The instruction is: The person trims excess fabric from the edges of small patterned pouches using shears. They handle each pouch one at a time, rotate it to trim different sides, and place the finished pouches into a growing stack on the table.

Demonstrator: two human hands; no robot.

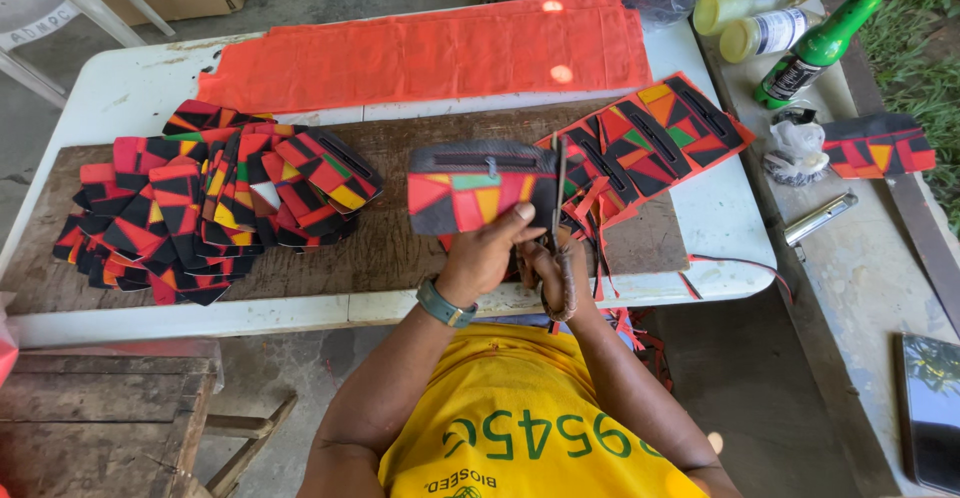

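Observation:
My left hand point(488, 250), with a green watch on its wrist, holds up a patchwork pouch point(465, 193) of red, black, yellow and green cloth with a dark zipper strip along its top. My right hand point(548, 270) grips a pair of scissors point(558, 190). The blades point away from me along the pouch's right edge. Both hands are over the near part of a brown wooden board point(400, 248). Red thread or cloth trimmings hang just right of my right hand.
A heap of similar pouches point(210, 198) lies left on the board, and a row of them point(650, 138) lies right. Orange-red cloth point(430, 53) covers the far side of the white table point(130, 88). The ledge at right holds bottles point(820, 38), another pouch point(880, 148) and a phone point(930, 408).

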